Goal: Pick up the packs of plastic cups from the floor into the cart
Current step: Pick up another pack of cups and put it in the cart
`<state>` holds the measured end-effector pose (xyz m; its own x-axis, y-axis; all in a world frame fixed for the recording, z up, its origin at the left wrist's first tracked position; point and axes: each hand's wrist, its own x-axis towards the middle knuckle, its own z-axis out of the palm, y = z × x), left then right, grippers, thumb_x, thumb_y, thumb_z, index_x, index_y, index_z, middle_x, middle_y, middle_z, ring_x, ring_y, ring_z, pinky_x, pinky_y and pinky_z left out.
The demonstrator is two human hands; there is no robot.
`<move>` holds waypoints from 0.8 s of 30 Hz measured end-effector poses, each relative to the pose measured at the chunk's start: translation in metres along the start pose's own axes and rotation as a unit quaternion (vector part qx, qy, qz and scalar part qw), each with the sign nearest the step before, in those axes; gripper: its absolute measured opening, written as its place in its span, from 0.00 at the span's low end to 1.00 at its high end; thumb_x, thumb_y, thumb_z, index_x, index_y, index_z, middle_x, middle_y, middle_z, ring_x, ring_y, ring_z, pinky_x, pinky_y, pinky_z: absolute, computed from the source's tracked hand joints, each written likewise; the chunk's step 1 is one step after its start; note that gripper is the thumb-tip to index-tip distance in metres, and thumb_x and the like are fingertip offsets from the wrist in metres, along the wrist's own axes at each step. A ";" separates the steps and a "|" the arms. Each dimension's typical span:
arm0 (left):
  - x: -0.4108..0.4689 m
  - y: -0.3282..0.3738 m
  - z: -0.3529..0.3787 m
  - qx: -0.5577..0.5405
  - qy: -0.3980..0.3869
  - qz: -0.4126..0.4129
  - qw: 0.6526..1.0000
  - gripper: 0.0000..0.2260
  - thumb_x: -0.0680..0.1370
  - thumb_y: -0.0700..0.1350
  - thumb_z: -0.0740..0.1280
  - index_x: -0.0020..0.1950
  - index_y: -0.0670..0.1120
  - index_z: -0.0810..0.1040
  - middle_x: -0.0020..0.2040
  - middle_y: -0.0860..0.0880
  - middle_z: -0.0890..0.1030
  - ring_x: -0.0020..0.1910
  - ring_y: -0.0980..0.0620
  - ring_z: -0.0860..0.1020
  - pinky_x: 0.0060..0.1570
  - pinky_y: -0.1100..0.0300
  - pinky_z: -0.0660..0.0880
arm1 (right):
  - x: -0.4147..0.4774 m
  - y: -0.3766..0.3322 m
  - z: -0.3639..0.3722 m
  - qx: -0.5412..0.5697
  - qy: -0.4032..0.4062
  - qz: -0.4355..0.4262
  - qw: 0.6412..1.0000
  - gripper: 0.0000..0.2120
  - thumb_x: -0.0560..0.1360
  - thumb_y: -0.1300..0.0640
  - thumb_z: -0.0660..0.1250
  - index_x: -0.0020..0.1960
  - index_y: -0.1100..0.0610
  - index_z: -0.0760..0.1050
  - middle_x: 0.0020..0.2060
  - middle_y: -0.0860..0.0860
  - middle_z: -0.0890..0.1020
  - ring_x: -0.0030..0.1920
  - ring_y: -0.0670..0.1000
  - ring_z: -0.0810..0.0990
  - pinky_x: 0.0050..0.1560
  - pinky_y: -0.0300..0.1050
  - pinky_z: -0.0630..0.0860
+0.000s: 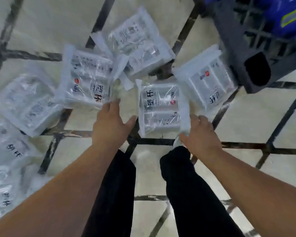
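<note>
Reaching left hand [109, 122] open, right hand [201, 134] pinching a pack [159, 106]; blue bag [270, 9] in cart [229, 31].

Count: five cup packs [159, 108] lie separate on the floor. Blurred heap [7, 151] at lower-left: one or two more, can't tell. One cart [256, 48]. Two hands: left hand [109, 124], right hand [200, 134].

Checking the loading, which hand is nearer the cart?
Right. The right hand is below and left of the cart, gripping the middle pack; the left hand is farther left, at a second pack.
</note>
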<state>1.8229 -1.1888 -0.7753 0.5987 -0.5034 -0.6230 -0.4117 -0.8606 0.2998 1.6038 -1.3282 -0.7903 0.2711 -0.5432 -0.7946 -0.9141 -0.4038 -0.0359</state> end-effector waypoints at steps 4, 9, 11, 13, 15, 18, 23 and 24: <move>0.081 -0.025 0.129 -0.002 -0.055 -0.023 0.998 0.36 0.76 0.59 0.67 0.78 0.47 0.58 0.75 0.44 0.62 0.71 0.41 0.65 0.64 0.44 0.68 | 0.112 0.020 0.089 0.076 0.002 0.021 0.997 0.34 0.79 0.45 0.64 0.77 0.58 0.54 0.68 0.61 0.66 0.66 0.64 0.69 0.60 0.54 0.70; 0.136 -0.038 0.227 -0.036 -0.071 -0.094 0.992 0.46 0.72 0.58 0.72 0.80 0.49 0.47 0.73 0.41 0.62 0.67 0.38 0.69 0.58 0.44 0.72 | 0.181 0.050 0.155 0.107 0.008 0.087 0.990 0.47 0.78 0.39 0.64 0.79 0.62 0.41 0.70 0.64 0.65 0.68 0.65 0.68 0.64 0.56 0.70; 0.143 -0.040 0.249 -0.119 -0.068 -0.137 0.981 0.49 0.70 0.52 0.75 0.80 0.51 0.45 0.71 0.41 0.64 0.63 0.39 0.73 0.55 0.47 0.76 | 0.191 0.057 0.164 0.136 0.008 0.073 0.988 0.47 0.76 0.41 0.66 0.79 0.61 0.40 0.69 0.63 0.65 0.63 0.64 0.70 0.60 0.53 0.70; 0.145 -0.040 0.262 -0.193 -0.063 -0.146 0.968 0.49 0.69 0.48 0.74 0.80 0.52 0.44 0.71 0.41 0.67 0.58 0.44 0.77 0.51 0.51 0.79 | 0.195 0.063 0.167 0.165 0.018 0.058 0.985 0.46 0.75 0.43 0.68 0.78 0.59 0.42 0.69 0.61 0.64 0.53 0.59 0.71 0.51 0.48 0.68; 0.143 -0.039 0.268 -0.216 -0.074 -0.121 0.966 0.47 0.71 0.44 0.73 0.80 0.53 0.45 0.70 0.42 0.70 0.43 0.53 0.81 0.36 0.60 0.78 | 0.196 0.064 0.169 0.185 0.033 0.046 0.981 0.46 0.74 0.45 0.70 0.78 0.56 0.44 0.72 0.58 0.61 0.49 0.55 0.70 0.48 0.45 0.66; 0.138 -0.035 0.268 -0.222 -0.084 -0.102 0.966 0.49 0.69 0.42 0.74 0.79 0.56 0.45 0.68 0.42 0.71 0.41 0.51 0.81 0.30 0.61 0.74 | 0.193 0.057 0.170 0.199 0.064 0.032 0.977 0.45 0.72 0.47 0.71 0.78 0.56 0.47 0.70 0.57 0.61 0.52 0.56 0.72 0.48 0.46 0.67; 0.109 -0.039 0.229 -0.197 -0.059 -0.113 0.972 0.45 0.66 0.47 0.75 0.76 0.57 0.52 0.63 0.43 0.72 0.48 0.42 0.80 0.44 0.50 0.79 | 0.157 0.030 0.162 0.227 0.064 0.031 0.971 0.40 0.71 0.48 0.71 0.75 0.57 0.53 0.67 0.56 0.64 0.59 0.58 0.73 0.54 0.50 0.73; 0.099 -0.041 0.214 -0.200 -0.055 -0.119 0.971 0.44 0.65 0.48 0.74 0.75 0.57 0.54 0.62 0.42 0.73 0.48 0.41 0.80 0.42 0.52 0.79 | 0.144 0.022 0.157 0.235 0.058 0.032 0.970 0.39 0.71 0.47 0.71 0.74 0.57 0.55 0.66 0.56 0.65 0.59 0.58 0.73 0.55 0.50 0.73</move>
<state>1.7520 -1.1868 -1.0035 0.5577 -0.2936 -0.7764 0.0423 -0.9241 0.3799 1.5753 -1.2996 -1.0004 0.2162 -0.6461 -0.7320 -0.9593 -0.0010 -0.2825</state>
